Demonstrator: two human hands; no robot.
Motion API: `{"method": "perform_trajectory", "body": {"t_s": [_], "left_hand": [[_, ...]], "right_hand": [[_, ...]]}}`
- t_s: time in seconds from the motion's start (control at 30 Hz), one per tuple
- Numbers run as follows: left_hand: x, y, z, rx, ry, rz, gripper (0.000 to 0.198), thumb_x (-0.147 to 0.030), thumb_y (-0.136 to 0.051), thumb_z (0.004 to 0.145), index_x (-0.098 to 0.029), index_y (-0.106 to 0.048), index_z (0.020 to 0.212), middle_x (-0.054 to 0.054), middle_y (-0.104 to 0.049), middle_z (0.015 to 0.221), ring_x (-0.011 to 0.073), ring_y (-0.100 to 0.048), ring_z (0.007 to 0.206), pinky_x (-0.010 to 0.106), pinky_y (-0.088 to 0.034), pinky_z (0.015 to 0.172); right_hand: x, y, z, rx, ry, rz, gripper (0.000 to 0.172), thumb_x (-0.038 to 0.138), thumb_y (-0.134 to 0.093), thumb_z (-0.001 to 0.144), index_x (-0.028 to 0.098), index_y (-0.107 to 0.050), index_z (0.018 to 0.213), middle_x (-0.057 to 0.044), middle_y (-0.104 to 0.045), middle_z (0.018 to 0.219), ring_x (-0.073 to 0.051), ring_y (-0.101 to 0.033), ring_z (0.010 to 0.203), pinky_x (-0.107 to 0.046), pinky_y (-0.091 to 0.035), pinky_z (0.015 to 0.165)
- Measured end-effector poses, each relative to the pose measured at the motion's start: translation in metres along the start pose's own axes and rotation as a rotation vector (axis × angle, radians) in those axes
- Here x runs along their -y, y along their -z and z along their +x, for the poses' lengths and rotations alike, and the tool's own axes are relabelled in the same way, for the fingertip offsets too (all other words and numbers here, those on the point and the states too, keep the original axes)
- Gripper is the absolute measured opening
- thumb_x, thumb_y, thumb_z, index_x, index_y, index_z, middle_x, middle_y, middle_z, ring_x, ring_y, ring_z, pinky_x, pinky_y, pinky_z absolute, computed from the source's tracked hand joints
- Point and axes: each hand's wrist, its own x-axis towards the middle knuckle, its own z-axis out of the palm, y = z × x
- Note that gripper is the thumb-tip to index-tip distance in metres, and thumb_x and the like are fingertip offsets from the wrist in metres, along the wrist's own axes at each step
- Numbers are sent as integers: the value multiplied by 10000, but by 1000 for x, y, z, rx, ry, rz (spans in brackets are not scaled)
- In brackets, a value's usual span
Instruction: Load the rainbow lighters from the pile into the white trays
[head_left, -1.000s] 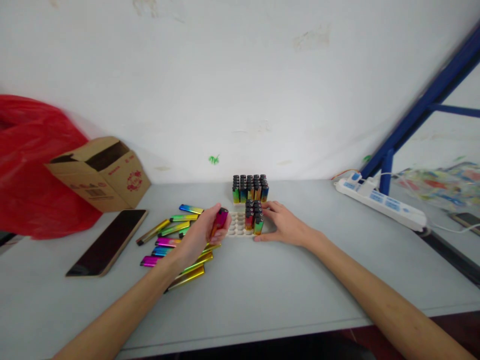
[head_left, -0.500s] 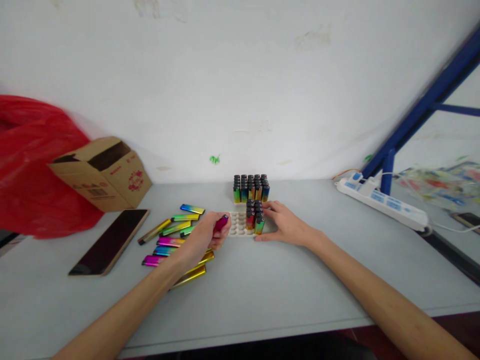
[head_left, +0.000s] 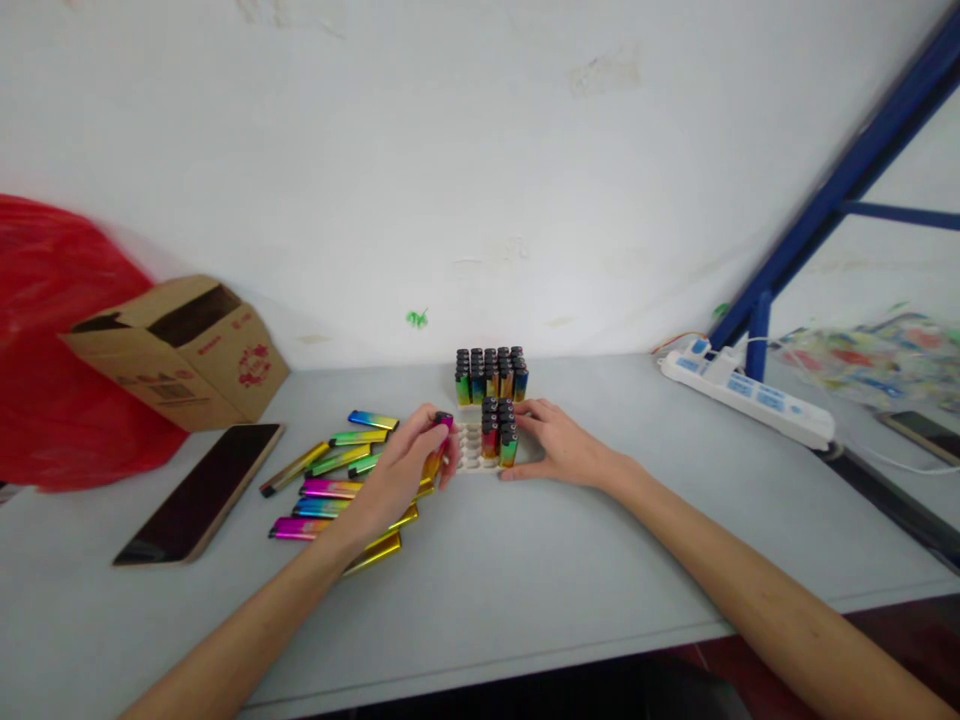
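Observation:
My left hand [head_left: 405, 468] is closed around a magenta and gold lighter [head_left: 438, 441], held upright just left of a white tray [head_left: 471, 452] with round holes. Several rainbow lighters [head_left: 498, 432] with black caps stand in the tray's right side. My right hand [head_left: 559, 446] rests on the table against the tray's right edge, fingers touching the standing lighters. Behind it a second tray full of lighters [head_left: 489, 374] stands near the wall. A pile of loose lighters [head_left: 337, 480] lies on the table under and left of my left hand.
A dark phone [head_left: 201, 492] lies flat at the left. A cardboard box [head_left: 180, 352] on its side and a red plastic bag [head_left: 45, 340] sit at the back left. A white power strip [head_left: 746, 398] and a blue metal frame [head_left: 817, 210] are at the right.
My left hand lowered the magenta lighter, turned it upright and brought it closer to the tray's left edge. My right hand stayed by the tray. The view shifted slightly.

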Motion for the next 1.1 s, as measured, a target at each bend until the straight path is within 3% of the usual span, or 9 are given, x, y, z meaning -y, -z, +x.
{"method": "perform_trajectory", "body": {"t_s": [0.1, 0.17, 0.27, 0.5, 0.67, 0.87, 0.97, 1.1], "left_hand": [[0, -2, -1, -44, -149, 192, 222, -405, -633, 948, -192, -684, 919, 48, -680, 944, 188, -644, 887, 288, -538, 800], [1, -4, -1, 11, -200, 220, 221, -392, -685, 919, -195, -742, 1001, 88, -699, 1084, 229, -664, 1001, 325, -554, 869], [2, -6, -2, 93, -210, 270, 246, -377, -679, 931, -206, -772, 1082, 111, -723, 1151, 252, -692, 1017, 359, -569, 891], [-1, -12, -5, 42, -363, 587, 252, -366, -616, 979, -243, -776, 1131, 88, -764, 1187, 274, -694, 1106, 383, -518, 1023], [2, -15, -3, 65, -343, 611, 267, -390, -601, 983, -244, -774, 1126, 87, -782, 1175, 282, -716, 1073, 401, -535, 1014], [8, -18, -3, 19, -363, 610, 237, -357, -627, 971, -245, -756, 1135, 88, -772, 1177, 280, -723, 1071, 409, -536, 1016], [9, -19, -1, -43, -332, 532, 265, -326, -637, 964, -237, -686, 1208, 97, -720, 1224, 242, -738, 992, 374, -582, 925], [16, -18, 4, -78, -334, 539, 190, -305, -670, 947, -234, -654, 1122, 61, -743, 1094, 228, -733, 961, 367, -574, 924]], "right_hand": [[0, 0, 0, 2, 1, 1, 783, 659, -815, 763, 164, -639, 1343, -171, -611, 1351, -366, -573, 1239, -539, -481, 1080], [1, 1, 0, 5, -1, -3, 769, 656, -811, 770, 169, -638, 1340, -167, -610, 1356, -367, -572, 1246, -535, -480, 1078], [2, 1, 0, 5, 1, -4, 753, 648, -811, 776, 171, -640, 1333, -162, -609, 1359, -365, -577, 1237, -534, -484, 1070], [2, 1, 0, -8, 21, 1, 736, 634, -819, 776, 173, -647, 1322, -158, -617, 1346, -356, -588, 1213, -530, -491, 1061], [1, 1, 0, -9, 14, 2, 728, 634, -819, 775, 178, -652, 1317, -156, -621, 1333, -356, -592, 1204, -538, -494, 1056], [2, 2, 0, 7, 3, -11, 729, 638, -813, 779, 155, -656, 1302, -164, -621, 1312, -352, -588, 1192, -515, -498, 1056], [2, 2, 0, 15, -8, -12, 748, 639, -817, 774, 151, -647, 1315, -168, -619, 1317, -358, -584, 1198, -527, -494, 1060], [2, 2, 0, 21, -16, -17, 740, 654, -806, 776, 153, -654, 1298, -170, -618, 1318, -363, -582, 1203, -537, -492, 1062]]}}
